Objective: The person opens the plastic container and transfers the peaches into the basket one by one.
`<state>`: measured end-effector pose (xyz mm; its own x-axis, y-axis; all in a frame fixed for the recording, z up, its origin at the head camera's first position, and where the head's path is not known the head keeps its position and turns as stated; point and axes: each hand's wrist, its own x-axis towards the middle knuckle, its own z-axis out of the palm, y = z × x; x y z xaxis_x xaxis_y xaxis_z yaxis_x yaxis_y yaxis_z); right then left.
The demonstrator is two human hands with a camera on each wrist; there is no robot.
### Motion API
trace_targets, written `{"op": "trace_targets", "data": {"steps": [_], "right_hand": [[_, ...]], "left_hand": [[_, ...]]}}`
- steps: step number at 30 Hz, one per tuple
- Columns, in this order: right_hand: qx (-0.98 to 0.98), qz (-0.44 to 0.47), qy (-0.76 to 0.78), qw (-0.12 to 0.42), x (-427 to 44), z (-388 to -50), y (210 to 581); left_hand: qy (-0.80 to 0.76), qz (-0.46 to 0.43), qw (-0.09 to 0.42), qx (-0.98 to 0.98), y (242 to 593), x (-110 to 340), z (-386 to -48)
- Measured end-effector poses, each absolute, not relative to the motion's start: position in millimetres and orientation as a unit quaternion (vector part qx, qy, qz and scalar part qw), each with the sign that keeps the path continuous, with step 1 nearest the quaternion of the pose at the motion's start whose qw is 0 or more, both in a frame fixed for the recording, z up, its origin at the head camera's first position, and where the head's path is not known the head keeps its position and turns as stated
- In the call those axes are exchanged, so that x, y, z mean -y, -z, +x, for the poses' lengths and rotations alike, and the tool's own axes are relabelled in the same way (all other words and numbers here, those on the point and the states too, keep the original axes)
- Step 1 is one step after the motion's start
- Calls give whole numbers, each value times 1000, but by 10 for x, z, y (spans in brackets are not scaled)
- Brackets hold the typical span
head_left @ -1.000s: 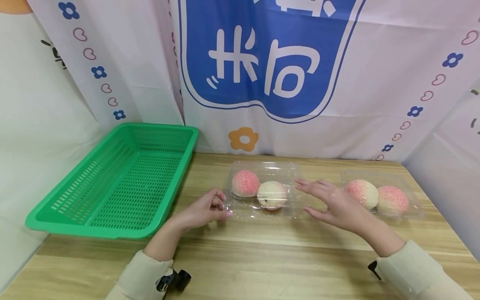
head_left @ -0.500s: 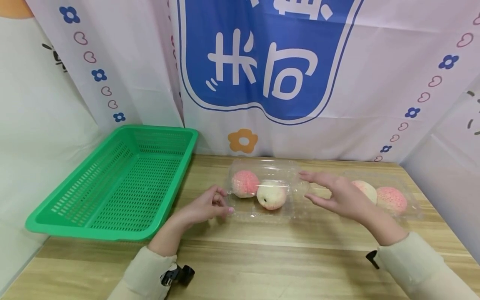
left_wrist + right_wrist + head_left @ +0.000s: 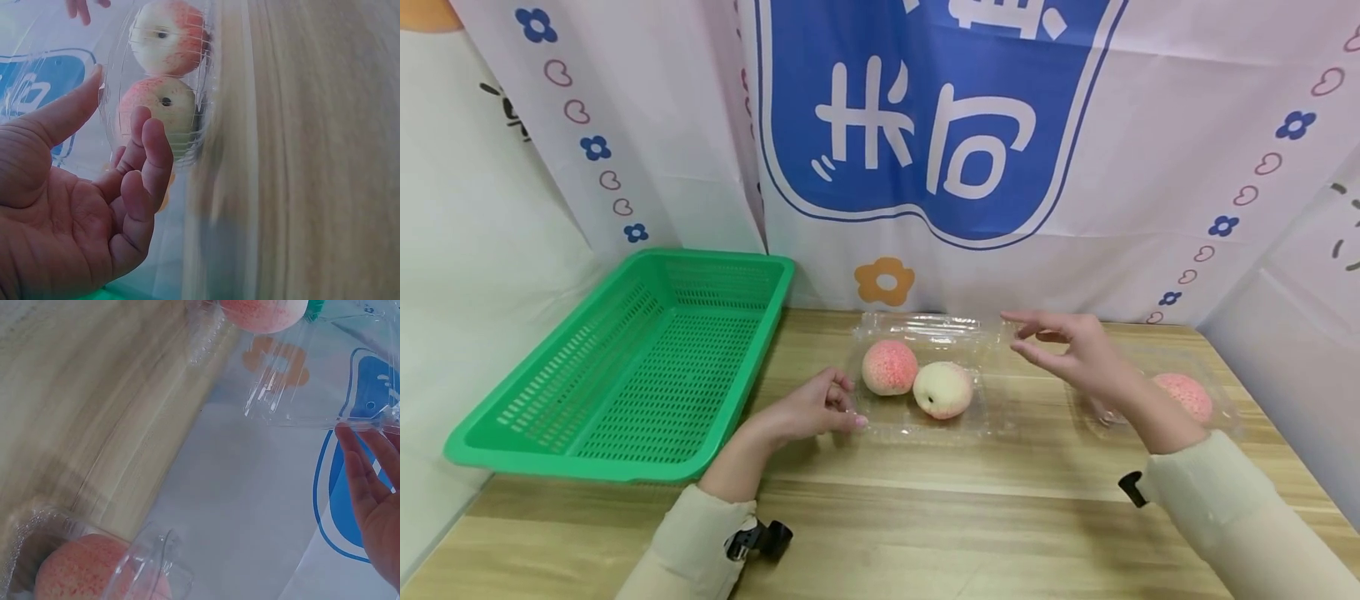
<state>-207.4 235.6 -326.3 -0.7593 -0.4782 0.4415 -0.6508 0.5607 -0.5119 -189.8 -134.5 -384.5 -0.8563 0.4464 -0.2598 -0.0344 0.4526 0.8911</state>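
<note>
A clear plastic container (image 3: pixel 917 430) holds a pink peach (image 3: pixel 890 367) and a paler peach (image 3: pixel 943 390). Its hinged lid (image 3: pixel 932 327) stands raised at the back. My left hand (image 3: pixel 808 408) is at the container's left end; in the left wrist view the thumb and curled fingers of that hand (image 3: pixel 81 206) lie on either side of the container's edge. With thumb and fingers, my right hand (image 3: pixel 1086 354) holds the lid's right edge, the fingertips of this hand (image 3: pixel 375 500) meeting the lid (image 3: pixel 312 412) in the right wrist view.
A green perforated basket (image 3: pixel 625 469) stands at the left of the wooden table (image 3: pixel 940 533). Another clear container with a peach (image 3: pixel 1183 396) lies at the right, partly behind my right forearm. A printed cloth (image 3: pixel 1075 275) hangs behind the table.
My right hand has moved up and back, and the lid has swung away from over the peaches. The left hand has stayed nearly in place at the container's left end.
</note>
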Motion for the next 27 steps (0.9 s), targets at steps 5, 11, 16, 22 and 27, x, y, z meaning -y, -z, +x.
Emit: {"op": "trace_targets", "data": {"steps": [5,11,16,22,27], "right_hand": [[874,280,-384,104,-2344,-2168,3202],[878,240,-403,94,-2314,-2292,3165],[874,217,-422,104,-2308,-2394,3151],[872,194,-436,108,-2299,-2455,3151],[873,195,-429,122,-2264,-2535,3160]], "left_hand": [[-509,128,236,-818,3846,1345,-1913],[-511,125,235,-818,3842,1345,-1898],[-515,125,234,-815,3858,1344,-1878],[-523,127,233,-810,3861,1335,-1872],[-523,128,230,-810,3858,1340,-1865]]}}
